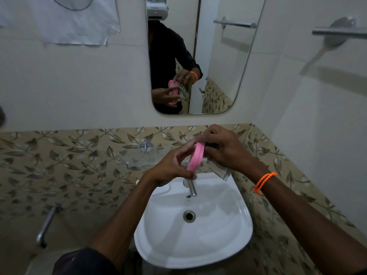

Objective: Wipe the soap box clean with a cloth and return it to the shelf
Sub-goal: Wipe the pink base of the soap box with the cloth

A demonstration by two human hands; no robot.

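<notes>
The pink soap box (195, 156) is up on its edge above the back of the white basin (198, 245), held between both hands just in front of the clear shelf (139, 157) on the leaf-patterned tiles (59, 165). The left hand (170, 169) pinches its near side, fingers curled round the lower rim with fingertips spread up along the top. The right hand (226, 149) is curled round a pale, thin cloth (220, 169), pressing it against the far face of the box, a limp corner hanging down below the wrist with the orange bead bracelet (264, 183). The box looks like smooth moulded plastic, oval with rounded rims, probably slick if wet, and that to my eye is the risk: held edge-on by fingertips alone, a firm rub from the cloth side could squirt it out of the pinch and drop it into the hard ceramic bowl or onto the chrome tap (191, 189) right beneath. The shelf seems to be glass or clear acrylic on metal pegs, hard to see against the busy pattern, so setting the box back could miss the edge. The mirror (218, 56) above shows the same hold from the front
</notes>
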